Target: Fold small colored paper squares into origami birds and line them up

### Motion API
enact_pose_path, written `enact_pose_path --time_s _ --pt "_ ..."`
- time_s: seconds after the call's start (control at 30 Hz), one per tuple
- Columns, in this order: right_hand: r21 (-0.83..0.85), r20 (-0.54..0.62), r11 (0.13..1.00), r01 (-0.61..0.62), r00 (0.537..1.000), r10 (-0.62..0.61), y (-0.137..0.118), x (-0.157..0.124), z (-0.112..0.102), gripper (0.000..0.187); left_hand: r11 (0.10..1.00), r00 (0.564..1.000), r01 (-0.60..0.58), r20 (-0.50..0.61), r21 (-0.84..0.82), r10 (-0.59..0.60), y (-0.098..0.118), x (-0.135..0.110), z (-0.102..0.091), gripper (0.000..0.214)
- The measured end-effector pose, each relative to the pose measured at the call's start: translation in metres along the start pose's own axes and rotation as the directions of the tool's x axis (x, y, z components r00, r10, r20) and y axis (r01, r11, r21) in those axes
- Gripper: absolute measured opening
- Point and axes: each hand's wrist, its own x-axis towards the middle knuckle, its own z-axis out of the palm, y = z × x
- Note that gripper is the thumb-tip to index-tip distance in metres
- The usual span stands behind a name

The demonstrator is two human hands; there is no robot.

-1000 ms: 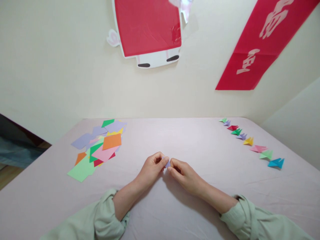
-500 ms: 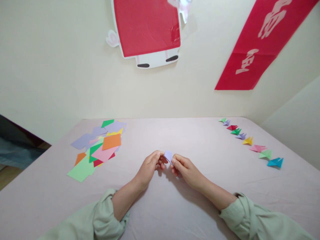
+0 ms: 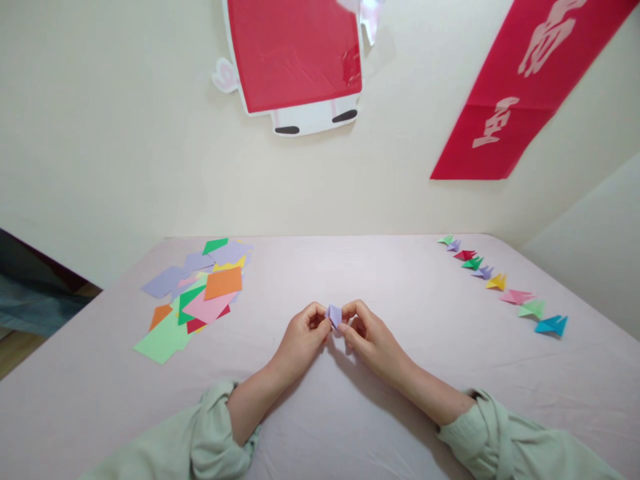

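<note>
a small folded piece of lilac paper (image 3: 335,316) sits between the two hands over the near middle of a table covered in pale pink cloth (image 3: 360,267). the left hand (image 3: 301,339) pinches the left edge of the paper between thumb and forefinger, its other fingers curled in beneath; the right hand (image 3: 374,343) has its thumb and forefinger at the right edge, a gap open between the two digits, with the thumb at the lower part of the paper. the hands are close together with the paper bridging them, and it is hard to tell how firmly the right one grips. both forearms come in from the near side, in rolled-up pale green sleeves (image 3: 220,423). to the left, well apart from the left hand, a loose heap of coloured paper sheets (image 3: 223,283) lies spread and overlapping: orange, pink, green, pale green, lilac, red and yellow. to the right, a slanting row of folded paper figures with pointed tips runs from the far edge toward the near side, ending in a blue figure (image 3: 552,325), with a pale green figure (image 3: 533,309) and a pink figure (image 3: 517,297) just beyond it. on the wall (image 3: 150,167) behind hang a red cut-out (image 3: 300,57) with a white border and a red banner (image 3: 493,123) with pale lettering.
</note>
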Motion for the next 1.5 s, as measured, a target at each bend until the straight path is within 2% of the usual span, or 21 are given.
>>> enact_pose_path --time_s 0.13,0.3,0.6,0.77,0.97,1.2,1.5 --pt "-0.048 -0.027 0.999 0.01 1.0 -0.011 -0.001 0.0 0.0 0.013 0.996 0.998 -0.068 0.003 0.054 0.068 -0.002 -0.002 0.003 0.013" --pt "-0.11 -0.101 0.993 0.041 0.993 -0.052 0.0 -0.001 0.0 0.012 0.989 0.995 -0.099 0.002 0.113 0.099 -0.004 -0.005 0.004 0.013" --pt "0.015 -0.077 0.999 0.031 0.997 -0.029 0.008 0.001 0.0 0.011 0.977 0.992 -0.127 0.022 0.169 0.125 -0.004 -0.006 0.005 0.016" --pt "0.082 -0.018 0.997 0.014 1.0 -0.013 0.009 0.002 0.0 0.013 0.969 0.98 -0.199 0.011 0.146 0.199 -0.003 -0.007 0.005 0.011" --pt "0.096 0.001 0.995 0.008 1.0 -0.008 0.009 0.002 -0.001 0.015 0.997 0.996 -0.082 -0.029 0.001 0.082 -0.005 -0.005 0.006 0.015" --pt "0.077 -0.01 0.997 0.006 1.0 -0.005 0.009 0.002 0.0 0.015 0.997 0.998 -0.067 0.016 0.041 0.066 -0.004 -0.003 0.003 0.015" --pt "0.086 -0.013 0.996 0.002 1.0 -0.001 0.006 0.003 -0.002 0.014 0.999 1.0 -0.012 -0.002 -0.046 0.012 -0.002 -0.002 0.002 0.019"
